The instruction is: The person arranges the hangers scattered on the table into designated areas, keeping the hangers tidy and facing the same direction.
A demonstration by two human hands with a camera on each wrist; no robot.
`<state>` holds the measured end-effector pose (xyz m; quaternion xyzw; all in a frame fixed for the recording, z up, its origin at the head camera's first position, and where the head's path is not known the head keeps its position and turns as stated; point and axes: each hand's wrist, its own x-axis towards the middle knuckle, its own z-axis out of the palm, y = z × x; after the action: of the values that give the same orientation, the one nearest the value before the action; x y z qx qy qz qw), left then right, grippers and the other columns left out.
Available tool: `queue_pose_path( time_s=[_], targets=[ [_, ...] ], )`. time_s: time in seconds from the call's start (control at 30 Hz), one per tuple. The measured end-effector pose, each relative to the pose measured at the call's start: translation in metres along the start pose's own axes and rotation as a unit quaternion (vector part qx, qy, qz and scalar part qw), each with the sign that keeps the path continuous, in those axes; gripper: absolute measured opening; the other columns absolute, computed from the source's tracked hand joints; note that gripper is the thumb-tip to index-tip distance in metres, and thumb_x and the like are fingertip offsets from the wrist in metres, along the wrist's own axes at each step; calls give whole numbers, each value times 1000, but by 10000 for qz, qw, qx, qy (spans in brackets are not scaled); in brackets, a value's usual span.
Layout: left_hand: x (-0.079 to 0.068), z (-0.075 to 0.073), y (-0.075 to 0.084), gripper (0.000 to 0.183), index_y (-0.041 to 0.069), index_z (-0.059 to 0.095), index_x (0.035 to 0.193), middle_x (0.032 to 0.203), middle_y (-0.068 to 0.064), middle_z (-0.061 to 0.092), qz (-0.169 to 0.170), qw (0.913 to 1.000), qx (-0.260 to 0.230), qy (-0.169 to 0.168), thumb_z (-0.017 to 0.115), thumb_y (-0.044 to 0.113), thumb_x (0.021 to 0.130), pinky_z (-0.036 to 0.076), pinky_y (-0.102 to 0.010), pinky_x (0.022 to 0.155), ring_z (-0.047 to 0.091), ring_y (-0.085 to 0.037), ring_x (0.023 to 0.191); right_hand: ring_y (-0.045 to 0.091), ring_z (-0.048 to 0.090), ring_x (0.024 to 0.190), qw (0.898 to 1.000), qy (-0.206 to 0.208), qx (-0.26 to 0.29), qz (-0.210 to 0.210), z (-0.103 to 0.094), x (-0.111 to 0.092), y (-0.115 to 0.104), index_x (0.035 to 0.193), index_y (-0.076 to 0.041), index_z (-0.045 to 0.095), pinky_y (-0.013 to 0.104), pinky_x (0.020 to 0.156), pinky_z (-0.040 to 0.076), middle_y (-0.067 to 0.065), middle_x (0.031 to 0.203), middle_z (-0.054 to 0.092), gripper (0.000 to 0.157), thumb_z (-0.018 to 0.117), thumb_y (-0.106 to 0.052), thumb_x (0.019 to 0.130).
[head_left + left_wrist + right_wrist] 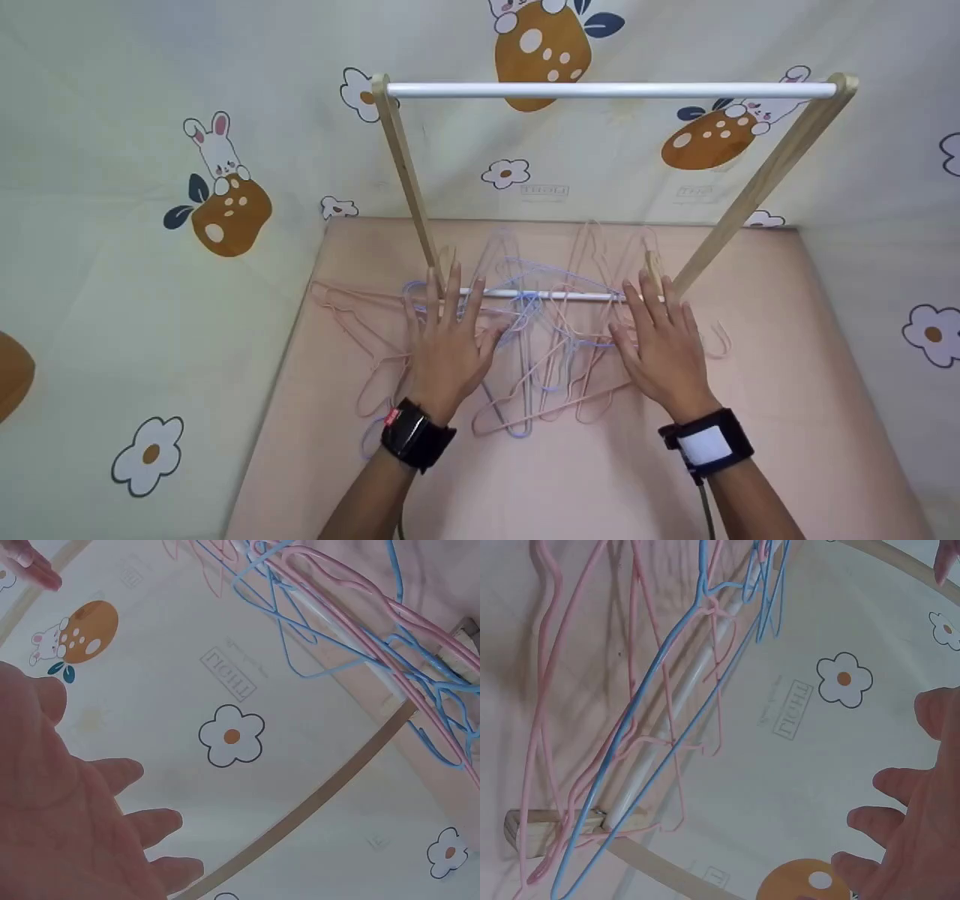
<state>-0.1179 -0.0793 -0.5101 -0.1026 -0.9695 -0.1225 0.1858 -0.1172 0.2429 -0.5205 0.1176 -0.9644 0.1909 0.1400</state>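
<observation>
My left hand (450, 360) is held palm down with fingers spread, over the left part of a tangle of thin clothes hangers. My right hand (667, 360) mirrors it at the right end of the pile, its fingers also straight and apart. Neither hand grips anything. Pink hangers (551, 411) and blue hangers (619, 733) overlap around the lower white rod (585, 297) of a clothes rack. In the wrist views, the left hand (67, 802) and right hand (922, 795) appear raised off the hangers. Some hangers are hidden beneath the hands.
Wooden side posts (409, 176) hold the rack's white upper rod (611, 90) beyond the hands. Pink cloth (570, 487) covers the surface below. A pale sheet (300, 135) printed with rabbits and flowers encloses the back and sides. Black straps (709, 446) circle both wrists.
</observation>
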Motion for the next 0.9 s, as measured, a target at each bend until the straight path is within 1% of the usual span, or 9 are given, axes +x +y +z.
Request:
queue_pose_path(
  time_s=[0.07, 0.13, 0.27, 0.37, 0.5, 0.6, 0.67, 0.8, 0.9],
  targets=[
    [2, 1, -3, 71, 20, 52, 166, 179, -15, 28, -18, 10000, -6, 10, 55, 61, 108, 16, -76, 125, 22, -46, 164, 47, 21, 164, 10000, -26, -30, 63, 2, 0, 5, 168, -5, 44, 73, 125, 19, 19, 178, 30, 66, 57, -38, 112],
    [3, 3, -5, 71, 20, 53, 165, 179, -15, 28, -36, 10000, -3, 12, 57, 60, 107, 17, -76, 125, 23, -46, 164, 48, 21, 164, 9999, -71, -60, 138, 4, 0, 9, 168, -5, 44, 73, 125, 19, 20, 177, 31, 66, 57, -38, 112],
    [6, 9, -12, 72, 18, 54, 165, 179, -17, 29, -100, 9999, -47, -103, 58, 60, 107, 17, -75, 125, 23, -47, 163, 49, 22, 163, 9994, -181, -96, 266, 10, -2, 17, 168, -4, 44, 73, 125, 19, 21, 176, 32, 66, 55, -39, 113],
    [7, 14, -18, 73, 16, 52, 165, 178, -19, 30, -242, 9991, -234, -272, 57, 60, 108, 14, -75, 126, 21, -47, 164, 50, 23, 163, 9992, -248, -81, 308, 13, -3, 21, 167, -4, 44, 73, 125, 20, 22, 176, 33, 65, 55, -38, 113],
    [12, 20, -29, 75, 5, 52, 162, 170, -27, 39, -534, 9970, -451, -323, 56, 58, 109, 15, -74, 126, 25, -49, 162, 49, 25, 162, 9991, -251, -30, 333, 19, -5, 27, 164, -2, 49, 73, 124, 23, 23, 174, 36, 61, 58, -35, 113],
    [18, 25, -39, 75, -5, 53, 153, 158, -31, 47, -786, 9947, -648, -122, 61, 54, 108, 24, -70, 125, 39, -50, 154, 50, 29, 160, 9993, -188, -18, 322, 24, -7, 33, 158, 0, 55, 73, 122, 27, 25, 170, 41, 57, 61, -33, 112],
    [23, 28, -45, 76, -9, 49, 152, 155, -31, 48, -963, 9915, -877, 55, 64, 51, 108, 30, -65, 124, 46, -49, 147, 51, 33, 158, 9996, -103, -36, 253, 28, -8, 37, 152, 2, 59, 72, 120, 31, 26, 167, 46, 53, 65, -30, 110],
    [33, 35, -58, 81, -9, 35, 162, 159, -29, 47, -1258, 9820, -1370, 325, 68, 41, 108, 41, -57, 117, 56, -46, 135, 54, 45, 149, 9998, 40, -170, 0, 34, -13, 45, 139, 4, 66, 70, 114, 41, 31, 153, 57, 46, 75, -25, 104],
    [40, 42, -66, 82, -6, 26, 169, 165, -27, 44, -1307, 9738, -1804, 447, 67, 33, 109, 47, -57, 111, 58, -47, 134, 54, 53, 140, 9997, 39, -224, -103, 38, -15, 51, 130, 4, 68, 68, 109, 47, 30, 139, 64, 42, 83, -18, 97]
  ],
)
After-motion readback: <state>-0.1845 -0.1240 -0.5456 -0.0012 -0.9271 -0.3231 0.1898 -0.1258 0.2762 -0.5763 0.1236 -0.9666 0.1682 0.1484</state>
